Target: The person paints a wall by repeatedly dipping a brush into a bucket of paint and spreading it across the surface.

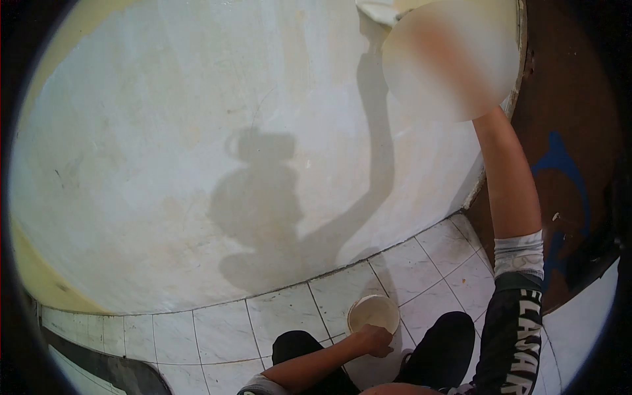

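Observation:
My left hand (375, 340) is closed on the near rim of a round, pale tub (373, 311), held low between my knees above the tiled floor. My right arm reaches up to the wall (197, 99) at the upper right. A round blur covers most of my right hand (424, 33), so its fingers cannot be made out. Just left of the blur, a whitish flat tool (378, 12) lies against the wall near that hand. The wall has whitish patches over yellow paint.
White tiles (224, 329) cover the floor below the wall. A brown panel (559, 85) with blue marks stands at the right. A dark curved object (125, 368) lies at the lower left. My knees (447, 342) are near the tub.

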A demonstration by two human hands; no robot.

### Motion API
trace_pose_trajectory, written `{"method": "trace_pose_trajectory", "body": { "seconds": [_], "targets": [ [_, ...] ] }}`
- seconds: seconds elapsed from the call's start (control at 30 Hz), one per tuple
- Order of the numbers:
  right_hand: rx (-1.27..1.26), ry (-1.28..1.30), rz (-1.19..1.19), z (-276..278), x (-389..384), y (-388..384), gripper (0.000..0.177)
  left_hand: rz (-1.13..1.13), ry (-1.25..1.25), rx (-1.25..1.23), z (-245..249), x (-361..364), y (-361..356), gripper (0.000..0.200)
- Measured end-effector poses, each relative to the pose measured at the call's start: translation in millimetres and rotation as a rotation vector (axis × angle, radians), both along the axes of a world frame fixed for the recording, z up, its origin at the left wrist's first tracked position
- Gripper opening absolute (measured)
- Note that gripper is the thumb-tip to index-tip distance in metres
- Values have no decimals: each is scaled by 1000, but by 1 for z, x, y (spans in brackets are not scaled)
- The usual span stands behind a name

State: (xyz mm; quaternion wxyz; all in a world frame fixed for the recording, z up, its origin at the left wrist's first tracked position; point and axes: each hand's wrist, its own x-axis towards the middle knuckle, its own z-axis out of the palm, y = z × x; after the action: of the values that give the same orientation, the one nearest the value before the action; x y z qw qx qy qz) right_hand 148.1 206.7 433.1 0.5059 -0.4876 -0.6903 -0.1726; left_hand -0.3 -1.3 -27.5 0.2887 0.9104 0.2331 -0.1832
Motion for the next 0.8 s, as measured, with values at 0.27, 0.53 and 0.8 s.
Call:
{"method": "trace_pose_trajectory", "body": {
  "seconds": [0.27,0.53,0.8],
  "targets": [
    [-135,13,-52,37,-14,-73,38,6,0,7,3,2,4,45],
    [-193,27,-150,35,-29,-28,41,33,1,19,-15,2,7,45],
    [-262,4,70,-105,7,-23,33,5,52,26,-3,1,5,44]
  ]
}}
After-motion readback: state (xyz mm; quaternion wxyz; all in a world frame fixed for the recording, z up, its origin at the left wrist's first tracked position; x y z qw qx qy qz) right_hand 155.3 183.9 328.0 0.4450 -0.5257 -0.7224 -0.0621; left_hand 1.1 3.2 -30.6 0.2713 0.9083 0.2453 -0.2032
